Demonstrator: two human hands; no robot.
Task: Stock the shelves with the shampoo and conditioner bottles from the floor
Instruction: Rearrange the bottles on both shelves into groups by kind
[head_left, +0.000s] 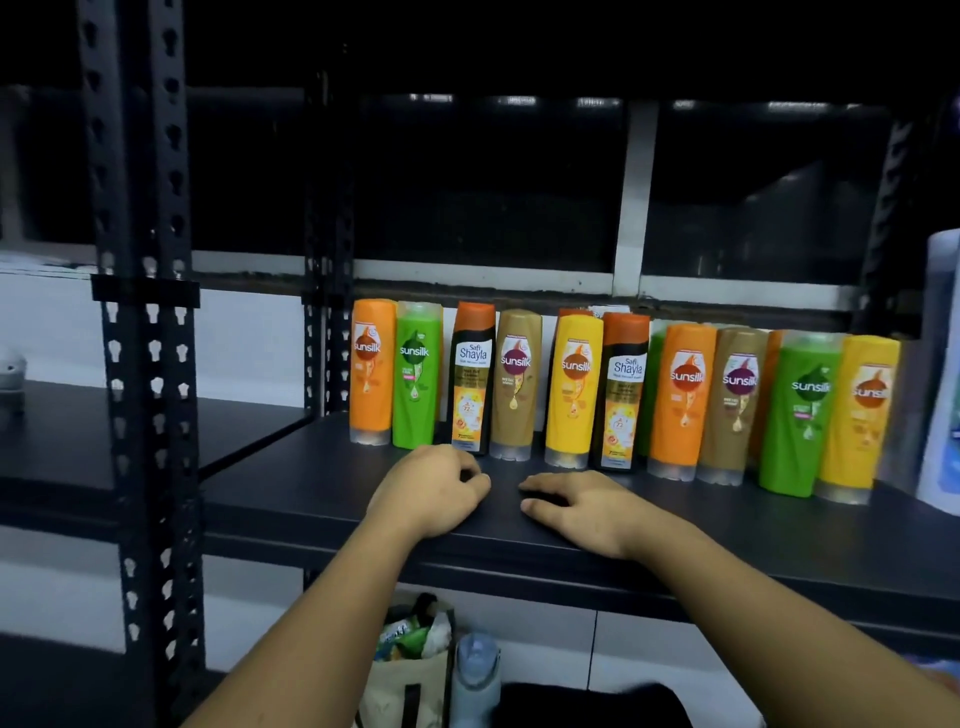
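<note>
**Shelf** (311, 499): black board in a black perforated rack (148, 364).

**Bottles** (574, 389): upright in a row along the back of the shelf, at 12 o'clock from both hands. Neighbours touch or stand just beside each other. More bottles show partly behind the row. The leftmost bottle (371, 371) is orange and the rightmost bottle (862, 415) is yellow.

**Left hand** (431, 491): rests on the shelf just in front of the row. Fingers clenched, with nothing visible in them.

**Right hand** (576, 506): lies flat on the shelf at 3 o'clock from the left hand, near it but apart. Fingers released and straight, pointing to 9 o'clock.

**Below the shelf, 6 o'clock**: a bag (410, 670) with a blue flask (475, 675) just beside it.
</note>
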